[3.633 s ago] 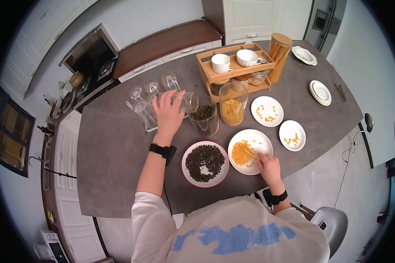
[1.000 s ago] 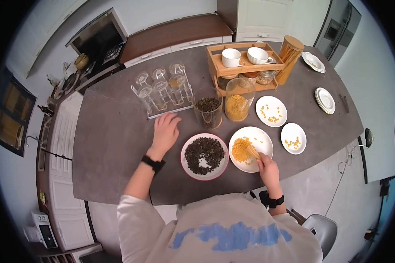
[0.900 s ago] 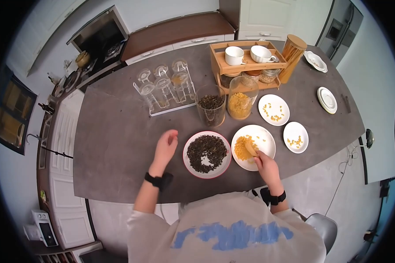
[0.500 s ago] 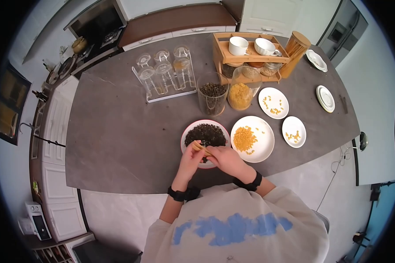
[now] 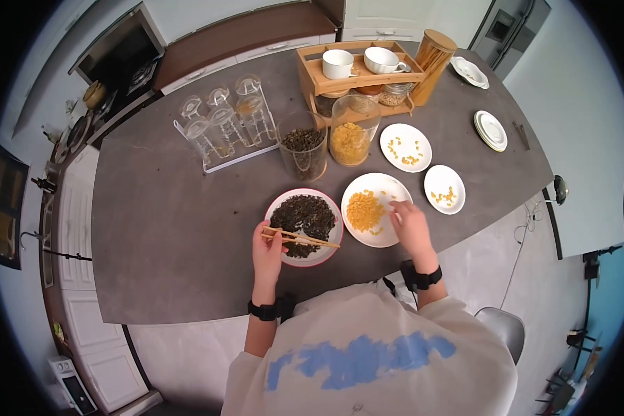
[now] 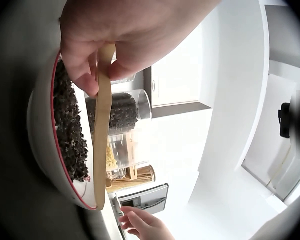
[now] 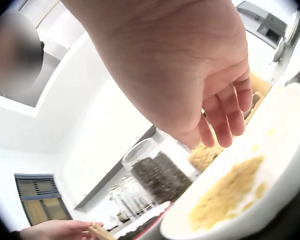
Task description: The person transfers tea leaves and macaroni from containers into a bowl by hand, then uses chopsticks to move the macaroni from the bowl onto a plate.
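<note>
Wooden tongs (image 5: 315, 242) are pinched near one end by my left hand (image 5: 267, 258). They lie slantwise over a red-rimmed white bowl (image 5: 338, 225) of dark dried leaves (image 5: 305, 210). In the left wrist view, thumb and fingers grip the tongs (image 6: 103, 120) beside the bowl's rim. My right hand (image 5: 413, 232) is over the right side of a white plate (image 5: 394, 186), its fingers loosely bent and holding nothing. Small yellow pieces (image 5: 362, 210) are heaped on the plate's left half. The right wrist view shows the relaxed fingers (image 7: 222, 122) above the plate.
Behind the bowl stand a glass jar of dark leaves (image 5: 303, 156) and a jar of yellow pieces (image 5: 350, 142). Upturned glasses fill a rack (image 5: 239, 161) at left. Two small plates (image 5: 423, 132) (image 5: 457, 187) hold yellow bits. A wooden shelf (image 5: 360, 83) carries cups.
My left hand let go of a glass at the rack and came to the bowl. The tongs passed from my right hand to my left, and the right hand moved back over the yellow plate.
</note>
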### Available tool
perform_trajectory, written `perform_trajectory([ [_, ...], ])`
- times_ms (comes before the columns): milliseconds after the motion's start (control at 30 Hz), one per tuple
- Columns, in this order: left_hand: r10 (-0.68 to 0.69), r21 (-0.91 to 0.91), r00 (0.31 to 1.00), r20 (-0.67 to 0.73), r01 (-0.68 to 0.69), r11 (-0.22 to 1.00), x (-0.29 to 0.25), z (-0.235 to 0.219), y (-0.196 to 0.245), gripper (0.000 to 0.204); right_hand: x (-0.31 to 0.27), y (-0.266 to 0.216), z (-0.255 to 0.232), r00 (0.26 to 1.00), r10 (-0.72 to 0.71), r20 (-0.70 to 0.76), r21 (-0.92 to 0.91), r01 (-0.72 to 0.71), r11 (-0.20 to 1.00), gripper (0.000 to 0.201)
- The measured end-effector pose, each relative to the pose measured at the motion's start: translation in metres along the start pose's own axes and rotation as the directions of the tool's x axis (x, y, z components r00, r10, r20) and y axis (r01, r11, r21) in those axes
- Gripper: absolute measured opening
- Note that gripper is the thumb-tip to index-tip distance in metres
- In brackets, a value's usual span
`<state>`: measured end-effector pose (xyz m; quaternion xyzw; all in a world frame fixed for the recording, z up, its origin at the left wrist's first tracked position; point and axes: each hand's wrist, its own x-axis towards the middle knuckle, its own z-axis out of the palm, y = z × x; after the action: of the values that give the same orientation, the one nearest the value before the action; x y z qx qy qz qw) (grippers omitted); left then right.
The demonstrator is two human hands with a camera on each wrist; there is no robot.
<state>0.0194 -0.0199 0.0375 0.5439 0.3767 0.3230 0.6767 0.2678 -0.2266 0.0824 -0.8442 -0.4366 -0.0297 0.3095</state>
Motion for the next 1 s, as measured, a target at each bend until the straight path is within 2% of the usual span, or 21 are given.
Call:
perform_trajectory([
  [133,0.044,0.303,0.998,0.045,-0.056,0.951,-0.001,-0.001,-0.003,0.042,-0.029,0.042,-0.009,0.986,0.139,-0.097,-0.165,-0.154,0.974,0.030],
  [167,0.026,0.373,1.000,-0.002,-0.023,0.927,-0.006,0.007,0.010,0.041,-0.035,0.048,-0.007,0.978,0.173,-0.114,-0.188,-0.193,0.963,0.032],
  [267,0.263,0.567,0.965,0.021,-0.228,0.791,-0.002,0.010,0.003,0.039,-0.044,0.060,0.009,0.906,0.421,0.040,-0.008,-0.421,0.907,0.038],
  [367,0.282,0.626,0.959,0.024,-0.235,0.744,-0.010,0.010,0.014,0.035,-0.037,0.050,0.011,0.885,0.448,0.129,0.018,-0.454,0.891,0.032],
  [400,0.258,0.593,0.966,0.011,-0.214,0.777,-0.013,0.009,0.017,0.033,-0.034,0.046,0.010,0.871,0.460,0.170,0.011,-0.469,0.883,0.031],
  [467,0.211,0.521,0.978,0.000,-0.180,0.834,-0.017,0.007,0.020,0.030,-0.032,0.049,0.015,0.880,0.450,0.154,-0.023,-0.452,0.892,0.029],
  [600,0.275,0.368,0.956,-0.102,-0.221,0.903,-0.020,-0.004,0.005,0.020,-0.032,0.051,0.006,0.873,0.445,0.198,-0.023,-0.450,0.893,0.028],
  [633,0.298,0.235,0.941,-0.159,-0.257,0.937,-0.020,-0.004,-0.002,0.018,-0.033,0.051,0.003,0.874,0.435,0.214,0.011,-0.448,0.894,0.028],
  [800,0.187,0.196,0.950,-0.251,-0.139,0.971,-0.028,-0.021,-0.017,0.019,-0.036,0.055,-0.009,0.876,0.407,0.259,0.103,-0.444,0.890,0.030],
  [900,0.102,0.151,0.933,-0.346,-0.052,0.987,-0.037,-0.029,-0.020,0.019,-0.027,0.064,-0.016,0.912,0.376,0.165,0.063,-0.390,0.919,0.031],
  [1000,0.004,0.055,0.907,-0.422,0.021,0.998,-0.043,-0.036,-0.032,0.019,-0.012,0.098,-0.027,0.927,0.366,-0.086,-0.103,-0.373,0.922,0.031],
])
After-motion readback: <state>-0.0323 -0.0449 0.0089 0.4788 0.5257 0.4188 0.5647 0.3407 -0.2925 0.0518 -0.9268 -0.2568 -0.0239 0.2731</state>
